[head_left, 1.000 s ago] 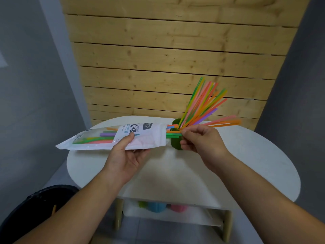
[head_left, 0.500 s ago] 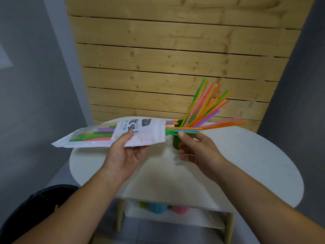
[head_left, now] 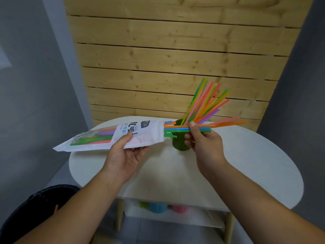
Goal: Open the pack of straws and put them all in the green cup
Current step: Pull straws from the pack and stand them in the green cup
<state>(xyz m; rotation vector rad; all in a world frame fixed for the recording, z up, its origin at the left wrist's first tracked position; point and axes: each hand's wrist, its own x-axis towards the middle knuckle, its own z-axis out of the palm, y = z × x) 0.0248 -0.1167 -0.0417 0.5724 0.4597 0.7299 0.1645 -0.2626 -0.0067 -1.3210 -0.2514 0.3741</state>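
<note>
My left hand (head_left: 125, 153) holds the white straw pack (head_left: 112, 136) level above the table's left side, mouth pointing right. Several coloured straws still lie inside it and poke out of the mouth. My right hand (head_left: 204, 140) pinches a few of those straws (head_left: 177, 129), orange, blue and green, partly drawn out to the right. Behind them the green cup (head_left: 178, 143) stands on the white round table (head_left: 246, 164), partly hidden by my right hand. A fan of several straws (head_left: 207, 101) sticks up out of the cup and leans right.
A wooden plank wall (head_left: 167, 59) rises behind the table. A black bin (head_left: 31, 213) sits at the lower left on the floor. On the shelf under the table lie green, blue and pink cups (head_left: 158, 207).
My right hand has gripped a few straws at the pack's mouth and pulled them farther out to the right. The pack in my left hand has stayed nearly still.
</note>
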